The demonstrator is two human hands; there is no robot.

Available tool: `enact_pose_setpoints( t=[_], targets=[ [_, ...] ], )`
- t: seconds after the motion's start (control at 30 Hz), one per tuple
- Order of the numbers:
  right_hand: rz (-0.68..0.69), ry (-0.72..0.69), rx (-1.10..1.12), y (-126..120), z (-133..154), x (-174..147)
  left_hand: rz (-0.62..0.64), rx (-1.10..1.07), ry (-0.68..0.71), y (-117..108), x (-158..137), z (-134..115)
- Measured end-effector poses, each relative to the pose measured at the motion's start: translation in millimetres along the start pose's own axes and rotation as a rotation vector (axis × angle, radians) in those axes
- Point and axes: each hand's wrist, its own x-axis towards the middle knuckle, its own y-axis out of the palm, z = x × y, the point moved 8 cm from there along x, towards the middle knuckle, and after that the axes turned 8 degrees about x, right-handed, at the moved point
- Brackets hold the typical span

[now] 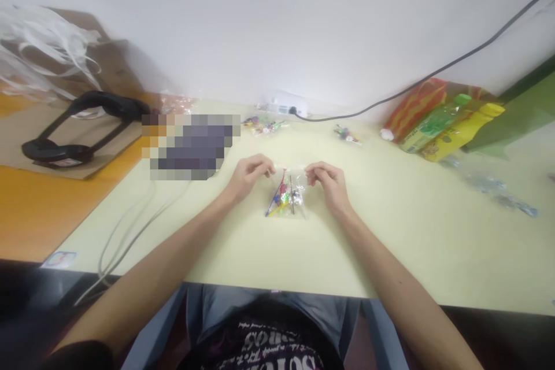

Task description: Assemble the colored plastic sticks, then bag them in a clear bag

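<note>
A small clear plastic bag with several coloured small parts inside lies on the pale yellow table. My left hand pinches the bag's top left corner. My right hand pinches its top right corner. The bag's top edge is stretched between the two hands, and its lower part rests on the table.
Two more small bags of coloured parts lie further back, near a white power strip with a dark cable. Black headphones rest on cardboard at left. Bottles and a snack bag lie at right. White cables run off the front left.
</note>
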Motion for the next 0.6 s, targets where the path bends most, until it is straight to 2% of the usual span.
enact_pose_setpoints(
  t=[0.1, 0.3, 0.47, 0.53, 0.6],
  targets=[
    [-0.021, -0.019, -0.036, 2.4, 1.1, -1.6, -0.074, 0.068, -0.045, -0.8, -1.6, 5.3],
    [-0.057, -0.028, 0.018, 4.6, -1.4, -3.2, -0.122, -0.061, -0.093, 2.3, 0.7, 16.5],
    [0.062, 0.140, -0.115, 0.1, -17.3, 4.9, -0.143, -0.007, -0.109, -4.0, 4.6, 23.4],
    [0.048, 0.217, -0.145, -14.5, -26.3, 9.3, -0.162, 0.024, -0.113, -10.7, 5.4, 28.0],
    [-0.119, 0.244, -0.151, -45.7, -31.2, 13.8, -0.208, 0.049, -0.118, -21.3, 5.8, 33.1]
  ],
)
